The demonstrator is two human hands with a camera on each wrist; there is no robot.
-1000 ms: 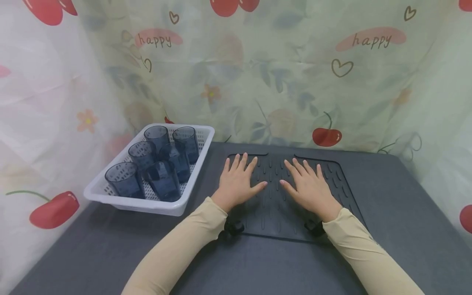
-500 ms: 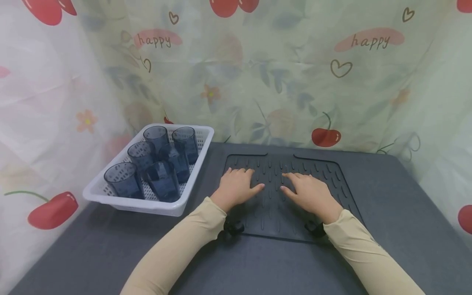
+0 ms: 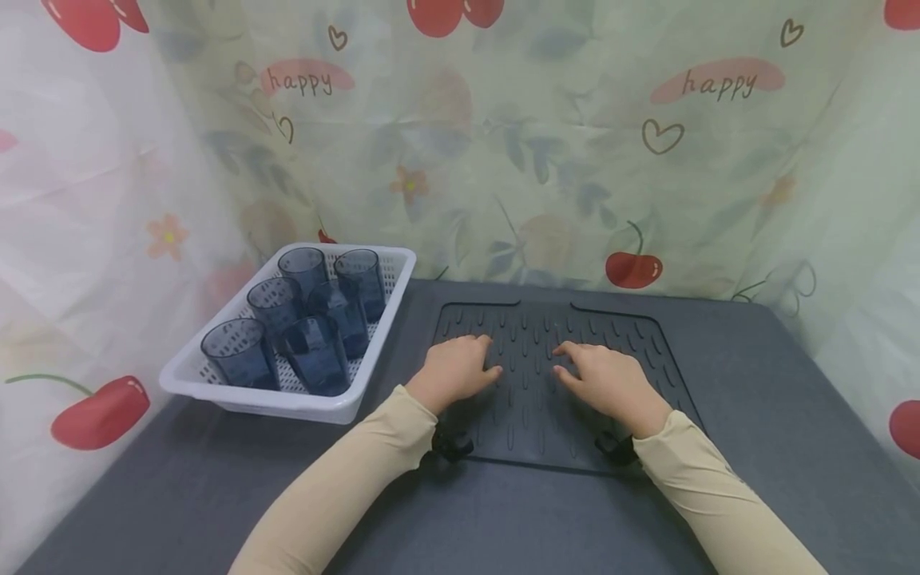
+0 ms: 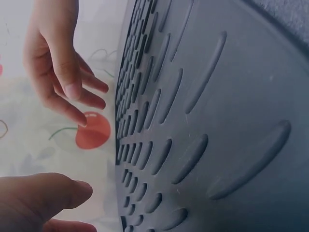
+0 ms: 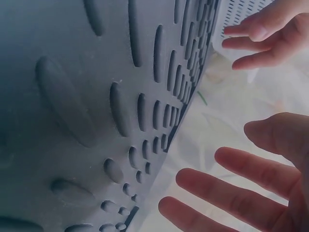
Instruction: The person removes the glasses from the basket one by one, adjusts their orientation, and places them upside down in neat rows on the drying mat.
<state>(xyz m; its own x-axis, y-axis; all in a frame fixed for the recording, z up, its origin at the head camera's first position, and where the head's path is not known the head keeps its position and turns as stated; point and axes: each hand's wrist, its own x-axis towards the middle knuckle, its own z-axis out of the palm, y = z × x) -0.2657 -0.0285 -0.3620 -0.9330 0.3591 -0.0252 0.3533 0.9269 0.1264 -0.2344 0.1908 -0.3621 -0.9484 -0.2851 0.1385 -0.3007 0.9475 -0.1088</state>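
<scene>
Both hands hover over a dark ridged drying mat [image 3: 532, 431], palms down, holding nothing. The left hand [image 3: 458, 369] is above the mat's left side, its fingers bent loosely downward. Over the right half, the right hand [image 3: 607, 382] has relaxed, slightly bent fingers and its thumb pointing inward. In the left wrist view the left thumb [image 4: 48, 193] shows apart from the ridged surface. The right wrist view shows the right fingers [image 5: 231, 198] spread and apart from the mat. Left of the hands, several blue-tinted glasses [image 3: 316, 359] stand in a white perforated basket [image 3: 287, 406].
A dark grey cloth covers the table [image 3: 546, 519]. Behind it hangs a curtain [image 3: 503, 184] printed with cherries, hearts and flowers, and it also closes off both sides. Black wrist cameras [image 3: 453, 443] sit under both wrists.
The fingers of both hands, spread and straight one second ago, have bent loosely downward. The hands have drawn slightly apart. Basket, glasses and mat stay in place.
</scene>
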